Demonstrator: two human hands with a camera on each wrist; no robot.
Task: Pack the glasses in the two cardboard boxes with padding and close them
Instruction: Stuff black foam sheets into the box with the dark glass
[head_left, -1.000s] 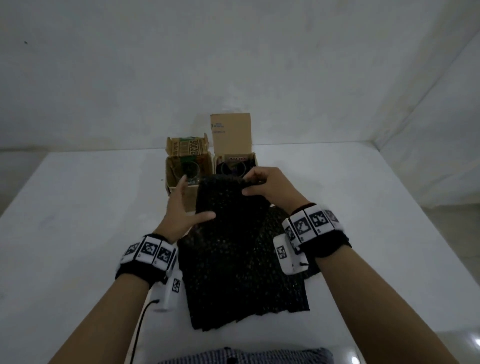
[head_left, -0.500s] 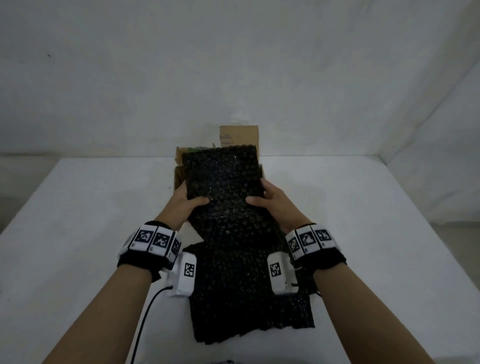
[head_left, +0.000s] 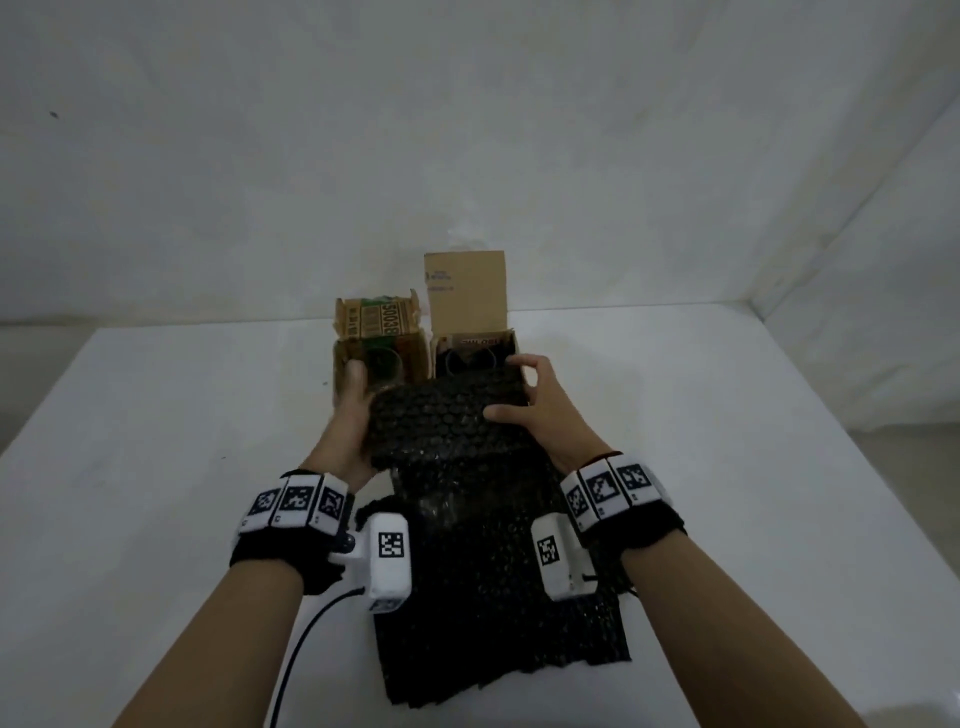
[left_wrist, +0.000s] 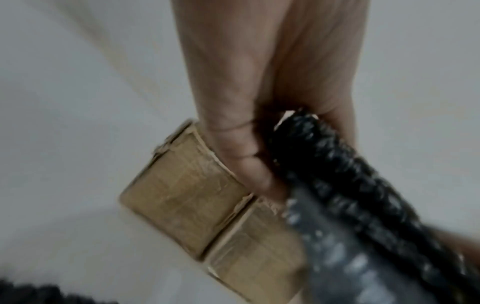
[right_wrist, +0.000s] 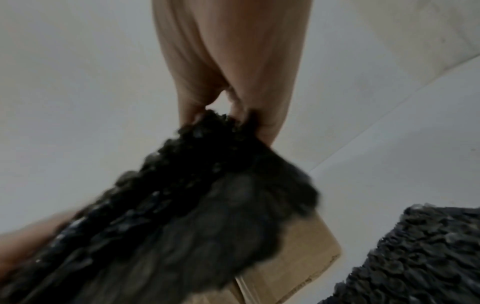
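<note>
Two open cardboard boxes stand side by side at the far middle of the white table (head_left: 156, 467). The left box (head_left: 379, 358) holds a glass (head_left: 383, 364); the right box (head_left: 475, 353) shows a dark glass rim, its lid flap upright. A folded piece of black bubble wrap (head_left: 447, 421) is held in front of the boxes. My left hand (head_left: 350, 415) grips its left edge (left_wrist: 324, 156). My right hand (head_left: 540, 410) grips its right edge (right_wrist: 221, 144), fingers curled over the far end.
A stack of black bubble wrap sheets (head_left: 498, 623) lies on the table near me, below my wrists. A black cable (head_left: 296, 654) runs from my left wrist camera. White walls rise behind the table and at the right.
The sheet I had lifted upright in front of the boxes has been folded down into a shorter bundle, so both box openings show again. My hands moved forward to its sides.
</note>
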